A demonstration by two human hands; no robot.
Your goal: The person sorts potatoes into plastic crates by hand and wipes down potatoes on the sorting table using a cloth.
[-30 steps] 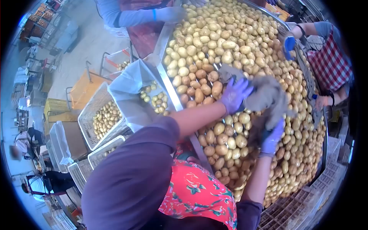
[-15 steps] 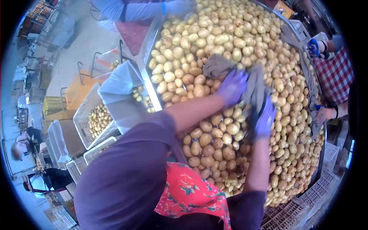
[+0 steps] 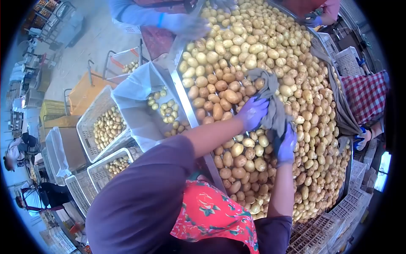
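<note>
A large heap of potatoes (image 3: 315,139) covers a metal-edged table (image 3: 184,98). My left hand (image 3: 253,112), in a purple glove, grips the near side of a grey cloth (image 3: 270,95) above the potatoes. The other side of the same cloth is in my right hand (image 3: 287,144), also purple-gloved, lower and to the right. The cloth hangs bunched between both hands and touches the potatoes. Browner potatoes (image 3: 224,95) lie left of my left hand, by the table's edge.
A lined crate (image 3: 139,91) and a white crate (image 3: 91,127) with potatoes stand at the left. Co-workers' gloved hands (image 3: 186,25) are at the top, others at the right (image 3: 363,138). A long grey cloth (image 3: 338,93) lies along the far edge.
The cloth and both my hands have shifted slightly, with the cloth now more bunched. A co-worker's hand at the right has moved lower, and another person has appeared at the top right.
</note>
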